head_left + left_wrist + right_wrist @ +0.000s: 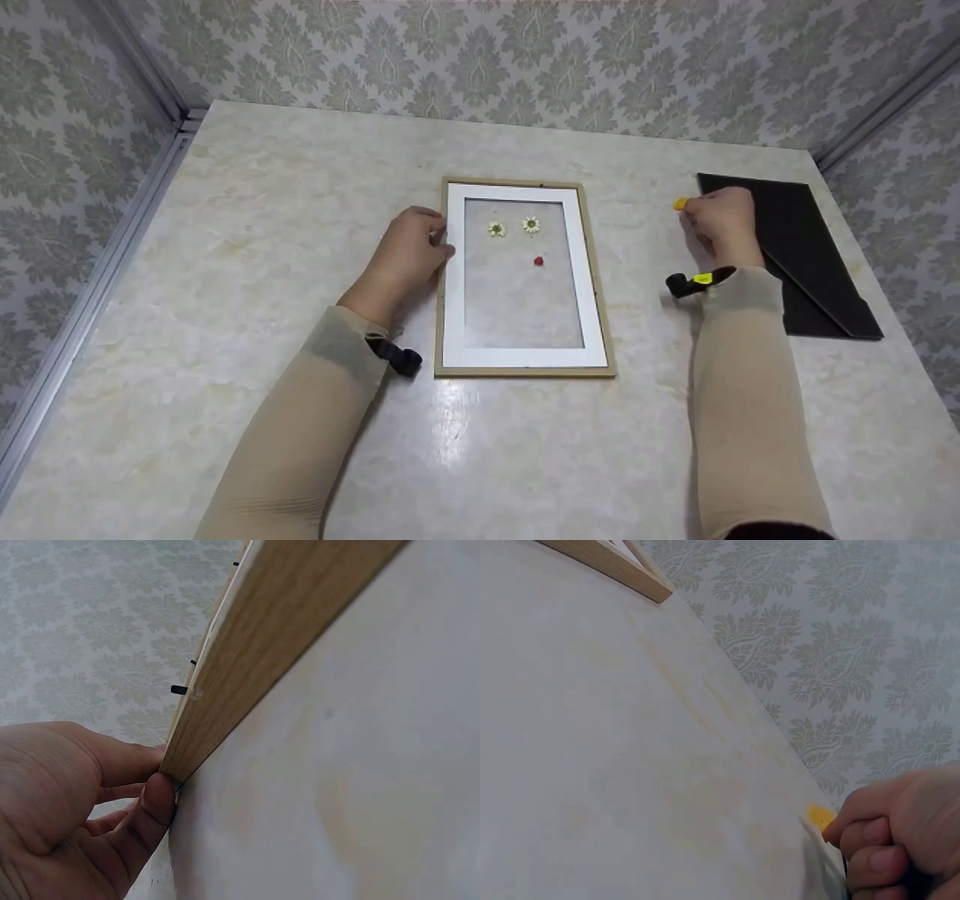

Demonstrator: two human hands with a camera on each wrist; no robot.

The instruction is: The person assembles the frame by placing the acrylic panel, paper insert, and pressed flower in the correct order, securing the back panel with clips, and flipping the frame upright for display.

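A light wood picture frame [523, 372] with a white mat [525, 358] lies on the table. Inside its clear window are two white daisies [531, 225] and a small red flower [538, 261], all toward the upper part. My left hand [409, 247] holds the frame's left edge, thumb and finger at its wooden side [247, 637] in the left wrist view. Over to the right, my right hand [724, 217] pinches a small yellow-orange piece [680, 204], like a petal, between thumb and forefinger. The other fingers curl into the palm in the right wrist view.
A black backing board [795, 217] with a folded stand flap [806, 296] lies partly under my right forearm. Small dark tabs [178, 690] stick out along the frame's rim. Patterned wall panels [480, 60] stand behind the pale marbled table [300, 172] and at both sides.
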